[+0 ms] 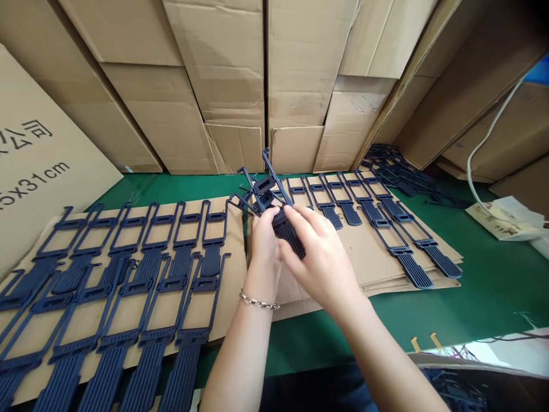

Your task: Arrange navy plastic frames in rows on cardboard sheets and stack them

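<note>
My left hand (263,252), with a chain bracelet at its wrist, is closed around a bunch of dark blue plastic frame pieces (288,232). On the right side of that bunch, my right hand (319,254) grips the ribbed end with thumb and fingers. Hooked arms and slotted crossbars stick up past my fingertips at differing angles; how many pieces are in the bunch I cannot tell. Similar dark blue frames (199,286) lie in two overlapping rows on the left cardboard sheet (234,252). More frames (388,226) lie on the right cardboard sheet (355,246).
Tall cardboard boxes (231,74) wall off the back of the green table (489,269). A printed carton (38,149) leans at the left. A loose heap of dark frames (398,171) sits at the back right, near a white cable (484,137) and a paper packet (500,220).
</note>
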`<state>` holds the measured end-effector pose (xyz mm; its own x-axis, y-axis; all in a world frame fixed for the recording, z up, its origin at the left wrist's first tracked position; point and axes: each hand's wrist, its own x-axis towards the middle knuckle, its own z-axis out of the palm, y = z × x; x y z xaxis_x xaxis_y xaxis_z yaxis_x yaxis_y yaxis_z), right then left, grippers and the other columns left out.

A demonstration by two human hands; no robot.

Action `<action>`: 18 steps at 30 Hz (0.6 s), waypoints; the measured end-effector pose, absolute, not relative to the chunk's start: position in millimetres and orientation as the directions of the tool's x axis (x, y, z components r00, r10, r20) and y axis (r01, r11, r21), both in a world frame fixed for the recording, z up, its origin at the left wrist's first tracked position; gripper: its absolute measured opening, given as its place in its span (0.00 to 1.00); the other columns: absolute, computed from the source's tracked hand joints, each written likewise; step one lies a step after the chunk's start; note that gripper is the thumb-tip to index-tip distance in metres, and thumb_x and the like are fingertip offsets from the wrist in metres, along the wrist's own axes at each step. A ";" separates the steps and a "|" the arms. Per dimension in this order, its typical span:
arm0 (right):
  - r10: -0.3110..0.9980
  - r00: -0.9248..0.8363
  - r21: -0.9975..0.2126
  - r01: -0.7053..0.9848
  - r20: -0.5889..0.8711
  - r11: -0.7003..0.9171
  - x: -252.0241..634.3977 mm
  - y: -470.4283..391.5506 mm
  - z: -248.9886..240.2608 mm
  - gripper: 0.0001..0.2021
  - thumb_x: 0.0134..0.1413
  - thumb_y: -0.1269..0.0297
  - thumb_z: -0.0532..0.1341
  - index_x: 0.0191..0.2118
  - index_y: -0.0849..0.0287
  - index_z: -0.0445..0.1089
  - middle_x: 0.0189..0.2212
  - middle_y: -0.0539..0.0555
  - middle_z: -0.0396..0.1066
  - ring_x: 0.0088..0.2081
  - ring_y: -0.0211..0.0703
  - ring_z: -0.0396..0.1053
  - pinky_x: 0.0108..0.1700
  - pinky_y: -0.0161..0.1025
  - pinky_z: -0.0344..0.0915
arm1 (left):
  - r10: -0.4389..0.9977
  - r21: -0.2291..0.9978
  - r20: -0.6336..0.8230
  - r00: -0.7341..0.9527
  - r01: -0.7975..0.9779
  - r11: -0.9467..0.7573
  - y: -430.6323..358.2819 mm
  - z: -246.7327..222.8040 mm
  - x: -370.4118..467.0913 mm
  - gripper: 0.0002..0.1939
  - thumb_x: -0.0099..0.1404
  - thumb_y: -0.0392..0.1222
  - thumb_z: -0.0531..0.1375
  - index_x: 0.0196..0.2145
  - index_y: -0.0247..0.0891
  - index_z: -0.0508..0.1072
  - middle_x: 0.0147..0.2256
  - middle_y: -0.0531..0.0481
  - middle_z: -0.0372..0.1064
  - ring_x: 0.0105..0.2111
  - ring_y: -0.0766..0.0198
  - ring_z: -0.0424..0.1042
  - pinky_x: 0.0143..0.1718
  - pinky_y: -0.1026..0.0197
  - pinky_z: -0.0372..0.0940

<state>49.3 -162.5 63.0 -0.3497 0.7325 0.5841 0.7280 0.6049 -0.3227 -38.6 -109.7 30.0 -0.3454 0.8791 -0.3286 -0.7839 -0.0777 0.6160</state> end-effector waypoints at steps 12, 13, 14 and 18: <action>0.871 -0.301 -0.470 0.748 0.388 0.468 47.3 -150.6 41.2 0.32 0.53 0.67 0.52 0.63 0.69 0.46 0.55 0.64 0.58 0.52 0.51 0.61 0.50 0.47 0.64 | 0.885 0.742 -0.185 -0.427 -0.652 -0.160 -98.1 24.0 -35.0 0.14 0.44 0.30 0.60 0.32 0.37 0.72 0.26 0.55 0.71 0.28 0.64 0.71 0.33 0.63 0.65; 0.870 -0.302 -0.470 0.747 0.390 0.470 46.2 -149.8 40.3 0.31 0.53 0.68 0.51 0.63 0.69 0.47 0.54 0.64 0.58 0.52 0.51 0.60 0.50 0.47 0.64 | 0.884 0.736 -0.194 -0.426 -0.659 -0.156 -97.3 23.5 -35.5 0.11 0.45 0.30 0.60 0.30 0.37 0.72 0.25 0.55 0.71 0.28 0.65 0.71 0.34 0.63 0.65; 0.870 -0.296 -0.467 0.751 0.394 0.467 45.1 -148.7 39.0 0.31 0.52 0.68 0.51 0.63 0.70 0.48 0.53 0.65 0.58 0.52 0.52 0.60 0.50 0.48 0.64 | 0.885 0.730 -0.203 -0.419 -0.667 -0.148 -97.0 23.4 -36.1 0.09 0.45 0.31 0.60 0.29 0.37 0.71 0.25 0.54 0.71 0.27 0.65 0.71 0.34 0.63 0.65; 0.862 -0.214 -0.488 0.750 0.460 0.446 43.6 -142.9 33.0 0.30 0.51 0.65 0.54 0.61 0.67 0.54 0.51 0.63 0.60 0.49 0.51 0.62 0.49 0.47 0.65 | 0.917 0.692 -0.213 -0.337 -0.715 -0.101 -100.6 26.6 -36.7 0.09 0.47 0.34 0.62 0.30 0.35 0.71 0.28 0.51 0.72 0.30 0.63 0.72 0.38 0.61 0.66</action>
<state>43.6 -142.9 33.0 -0.2136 0.8620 0.4597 0.7499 0.4463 -0.4884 -36.7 -100.6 26.6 -0.3365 0.9172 -0.2134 -0.7146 -0.1012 0.6921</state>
